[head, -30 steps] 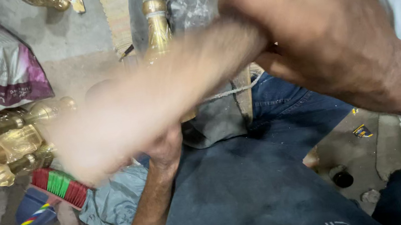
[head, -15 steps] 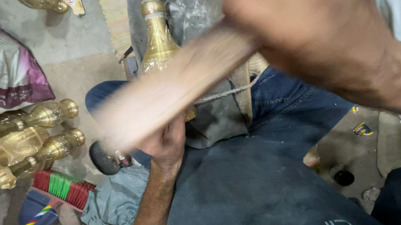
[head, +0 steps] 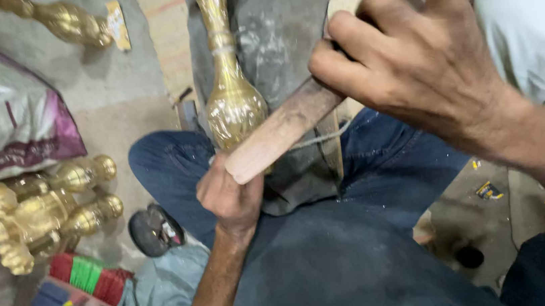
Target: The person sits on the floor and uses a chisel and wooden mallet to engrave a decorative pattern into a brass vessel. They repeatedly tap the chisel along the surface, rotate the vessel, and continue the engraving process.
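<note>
- Right hand (head: 411, 57), at 2 o'clock, has its fingers wrapped around a wooden stick (head: 284, 131).
- Left hand (head: 228, 195), at centre, has its fingers closed at the base of a brass vase (head: 233, 100).
- The stick's end lies against the vase's bulb.
- Brass pieces (head: 36, 215) lie on the floor at 9 o'clock.

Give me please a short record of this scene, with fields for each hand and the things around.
right hand: grips a flat wooden stick, raised over the lap
left hand: holds the bulb end of a brass vase-shaped piece
under the piece: grey slab
left side, on floor: more brass pieces, a printed sack
</note>
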